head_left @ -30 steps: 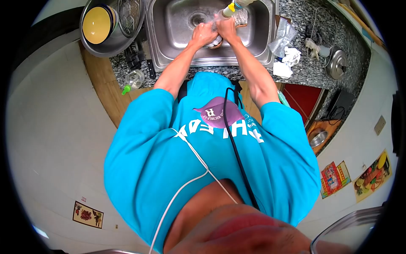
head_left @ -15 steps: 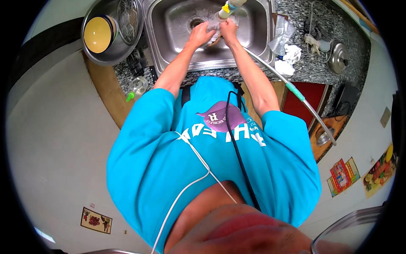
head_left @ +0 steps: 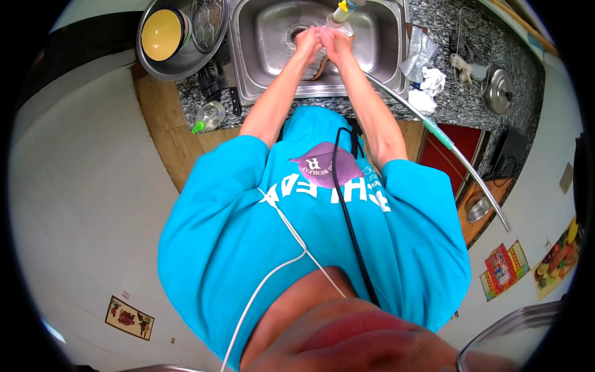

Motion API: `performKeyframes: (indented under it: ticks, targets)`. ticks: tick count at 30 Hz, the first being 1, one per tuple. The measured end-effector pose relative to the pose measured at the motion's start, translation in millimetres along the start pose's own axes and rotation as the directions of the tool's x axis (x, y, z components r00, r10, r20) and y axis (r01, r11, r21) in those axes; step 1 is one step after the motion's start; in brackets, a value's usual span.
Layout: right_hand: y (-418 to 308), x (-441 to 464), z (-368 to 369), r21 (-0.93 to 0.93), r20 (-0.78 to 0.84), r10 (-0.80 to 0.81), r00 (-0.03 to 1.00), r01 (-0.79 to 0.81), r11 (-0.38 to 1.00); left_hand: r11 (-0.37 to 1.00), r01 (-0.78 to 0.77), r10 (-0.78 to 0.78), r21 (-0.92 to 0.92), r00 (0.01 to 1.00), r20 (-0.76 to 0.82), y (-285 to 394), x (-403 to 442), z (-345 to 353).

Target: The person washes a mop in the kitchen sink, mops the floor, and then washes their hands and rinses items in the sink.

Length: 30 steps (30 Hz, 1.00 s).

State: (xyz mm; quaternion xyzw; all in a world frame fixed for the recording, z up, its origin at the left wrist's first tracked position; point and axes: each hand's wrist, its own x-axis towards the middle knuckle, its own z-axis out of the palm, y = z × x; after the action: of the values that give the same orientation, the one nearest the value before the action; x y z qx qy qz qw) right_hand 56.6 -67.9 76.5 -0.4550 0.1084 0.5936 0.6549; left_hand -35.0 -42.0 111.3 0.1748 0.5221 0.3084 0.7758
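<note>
Over the steel sink (head_left: 266, 62), my left hand (head_left: 308, 44) and my right hand (head_left: 336, 44) are close together under the faucet (head_left: 339, 15), fingers drawn in. Water runs over them. A white stringy mop head (head_left: 315, 67) with a brown edge lies in the sink beneath and between my hands; both hands seem to be around part of it, though the fingers are partly hidden. From beside my right forearm, a metal pole (head_left: 474, 172) with a green grip (head_left: 438, 133) slants down to the right, beyond the counter edge.
A metal basin (head_left: 176, 67) with a yellow bowl (head_left: 161, 35) stands left of the sink. A black-handled knife (head_left: 235, 101) and a clear bottle (head_left: 211, 116) lie near the counter edge. Right of the sink are crumpled white cloths (head_left: 432, 81) and a pot lid (head_left: 498, 91).
The pole has come into view on the right since the first frame. My hands have drawn closer together under the faucet, and more of the mop head shows below them.
</note>
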Motion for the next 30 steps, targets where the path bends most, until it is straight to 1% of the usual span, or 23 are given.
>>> performKeyframes:
  ticks: [2,4,6,7,8,9,10,12,13,14,16,17,18,19,20,22,24,26,27,28,29,30]
  targets:
    - [-6.5,-13.9,7.9,-0.018,-0.007,-0.019,1.0,0.019,1.0,0.999,-0.03,0.03,0.019,0.999,0.023,0.1,1.5,1.7]
    - [-10.0,-24.3,7.8,-0.038,-0.024,-0.039,0.999,0.038,0.999,0.985,0.027,-0.019,-0.169,0.999,0.047,1.1,-4.2,6.2]
    - [-15.8,-32.0,7.2,-0.109,0.112,-0.048,0.993,0.061,0.992,0.986,0.037,-0.026,-0.162,0.998,0.065,-0.1,-3.9,7.1]
    - [-17.0,-35.3,8.1,-0.108,0.118,-0.057,0.991,0.07,0.992,0.975,0.035,-0.022,-0.219,0.998,0.059,-2.4,-1.8,6.2]
    - [-16.8,-38.7,9.3,-0.029,0.068,-0.038,0.997,0.04,0.999,0.96,0.031,-0.017,-0.277,0.999,0.051,-4.9,-0.2,4.4]
    - [-14.5,-37.1,8.6,0.05,0.023,-0.012,1.0,0.011,0.999,0.96,0.02,-0.005,-0.278,0.998,0.055,-5.5,-1.9,4.2]
    - [-13.1,-33.0,10.2,0.051,0.041,-0.019,0.999,0.016,0.999,0.965,-0.015,0.025,-0.262,0.999,0.036,-4.5,-1.2,5.4]
    - [-10.1,-26.4,12.3,0.091,0.053,0.017,0.998,-0.022,0.996,0.968,-0.061,0.065,-0.245,0.998,0.009,1.7,-3.0,9.8]
    - [-8.6,-24.6,11.6,0.037,0.091,0.005,0.996,-0.008,0.999,0.953,-0.098,0.097,-0.287,0.995,-0.018,3.0,-8.0,13.3]
    - [-6.0,-23.1,10.5,0.032,0.097,0.016,0.995,-0.019,0.999,0.935,-0.134,0.125,-0.328,0.991,-0.049,3.6,-13.9,14.4]
    - [-6.3,-21.5,17.2,0.061,0.106,0.009,0.994,-0.015,0.998,0.932,-0.152,0.146,-0.33,0.988,-0.044,9.9,-16.2,13.0]
    - [-6.2,-22.2,17.6,0.124,0.133,0.02,0.991,-0.037,0.992,0.929,-0.159,0.148,-0.334,0.987,-0.059,11.4,-17.2,13.1]
    - [-6.0,-26.9,16.2,0.122,0.127,0.017,0.992,-0.032,0.992,0.927,-0.16,0.144,-0.339,0.987,-0.07,9.7,-19.8,14.1]
    - [-8.0,-30.4,15.3,0.138,0.144,0.02,0.989,-0.04,0.99,0.963,-0.154,0.151,-0.222,0.988,-0.03,8.2,-22.9,12.9]
    - [-12.3,-32.2,15.3,0.152,0.164,0.017,0.986,-0.043,0.987,0.962,-0.148,0.148,-0.228,0.989,-0.014,7.7,-24.5,13.6]
    - [-17.5,-43.4,15.2,0.124,0.133,0.001,0.991,-0.017,0.992,0.953,-0.09,0.094,-0.288,0.996,0.0,2.3,-25.6,12.5]
    - [-19.9,-49.5,14.2,0.109,0.054,-0.039,0.998,0.033,0.994,0.953,-0.06,0.071,-0.296,0.997,0.027,-3.5,-26.0,12.2]
    - [-22.6,-52.4,9.9,0.103,0.054,-0.045,0.997,0.039,0.994,0.952,-0.019,0.051,-0.306,0.994,0.097,-7.5,-26.4,11.5]
    - [-25.7,-52.4,9.7,0.063,0.085,-0.039,0.996,0.033,0.997,0.952,-0.019,0.054,-0.305,0.993,0.106,-6.4,-26.0,13.6]
    - [-29.1,-52.7,9.0,0.022,0.112,-0.03,0.993,0.028,0.999,0.948,-0.021,0.041,-0.318,0.998,0.056,-6.9,-26.8,15.6]
    - [-31.3,-52.5,9.1,0.024,0.111,-0.039,0.993,0.037,0.999,0.944,-0.023,0.027,-0.329,1.0,0.006,-6.8,-26.7,17.9]
    - [-32.1,-52.6,11.4,0.011,0.068,-0.048,0.997,0.047,0.999,0.944,-0.021,0.027,-0.328,1.0,0.014,-5.7,-24.9,19.9]
